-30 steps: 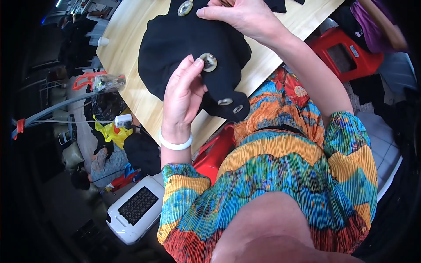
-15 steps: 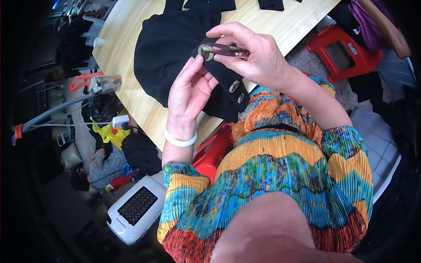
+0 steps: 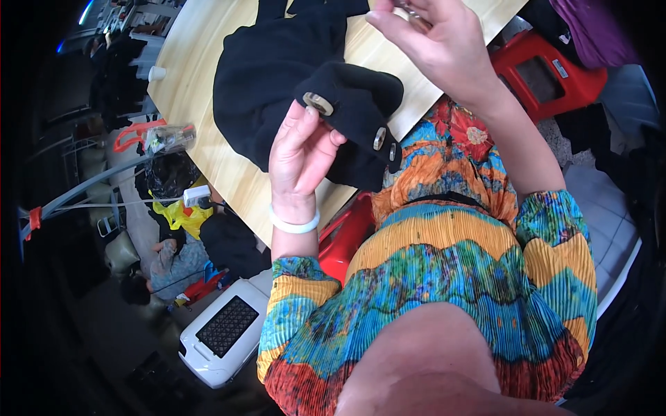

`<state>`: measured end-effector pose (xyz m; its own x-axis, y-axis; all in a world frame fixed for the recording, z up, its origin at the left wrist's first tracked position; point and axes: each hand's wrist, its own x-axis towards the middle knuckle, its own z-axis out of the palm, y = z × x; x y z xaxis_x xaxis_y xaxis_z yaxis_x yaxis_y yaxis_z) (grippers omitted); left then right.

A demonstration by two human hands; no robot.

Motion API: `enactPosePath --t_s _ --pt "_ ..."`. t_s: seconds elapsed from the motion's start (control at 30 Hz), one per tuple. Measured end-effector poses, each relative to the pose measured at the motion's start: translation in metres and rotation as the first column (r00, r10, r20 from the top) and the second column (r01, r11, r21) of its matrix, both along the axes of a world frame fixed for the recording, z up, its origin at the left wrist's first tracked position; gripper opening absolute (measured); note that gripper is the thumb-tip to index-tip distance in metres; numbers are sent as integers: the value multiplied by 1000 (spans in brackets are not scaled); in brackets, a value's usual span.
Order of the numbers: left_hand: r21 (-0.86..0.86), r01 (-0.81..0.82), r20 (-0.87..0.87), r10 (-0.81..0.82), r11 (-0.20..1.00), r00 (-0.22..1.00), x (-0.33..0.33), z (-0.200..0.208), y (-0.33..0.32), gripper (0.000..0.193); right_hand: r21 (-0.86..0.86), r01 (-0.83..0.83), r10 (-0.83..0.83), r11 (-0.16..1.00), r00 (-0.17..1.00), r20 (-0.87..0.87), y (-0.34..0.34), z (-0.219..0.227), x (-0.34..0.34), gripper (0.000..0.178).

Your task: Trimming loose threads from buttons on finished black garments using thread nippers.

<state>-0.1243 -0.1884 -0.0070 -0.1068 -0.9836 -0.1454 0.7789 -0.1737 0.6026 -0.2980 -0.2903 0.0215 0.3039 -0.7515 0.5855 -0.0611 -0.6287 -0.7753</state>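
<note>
A black garment (image 3: 260, 90) lies bunched on the table, with one edge raised toward me. My left hand (image 3: 302, 159) pinches that edge, its thumb against a large round button (image 3: 318, 104) with a pale rim. Two more buttons, an upper one (image 3: 379, 139) and a lower one (image 3: 393, 151), sit along the garment's edge to the right. Up at the top of the view, apart from the cloth, my right hand (image 3: 444, 52) is closed around small thread snips (image 3: 414, 15). Only a metallic part of the snips shows; the rest is hidden by fingers or cut off.
The light wooden table (image 3: 229, 197) has a small white cup (image 3: 157, 73) at its left edge. A red stool (image 3: 548, 76) stands at the right. On the left are a yellow bag (image 3: 182, 216), another person (image 3: 177, 267) and a white case (image 3: 222, 333) with a dark panel.
My right hand has moved up and away from the button with the snips. My left hand keeps its pinch, and the button and garment edge have tilted and dropped slightly.
</note>
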Motion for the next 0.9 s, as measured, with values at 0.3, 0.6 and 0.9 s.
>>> enactPosePath --t_s 0.3,0.6,0.9 --pt "-55 -124 -80 119 991 990 -13 -5 0 29 307 -229 203 924 973 115 58 -19 -10 20" --pt "-146 -136 -113 120 980 986 -18 -9 2 31 315 -248 240 916 969 66 63 -20 -8 17" --pt "-128 -167 -134 150 978 980 -21 -17 4 30 322 -253 236 912 967 92 62 -22 -5 16"
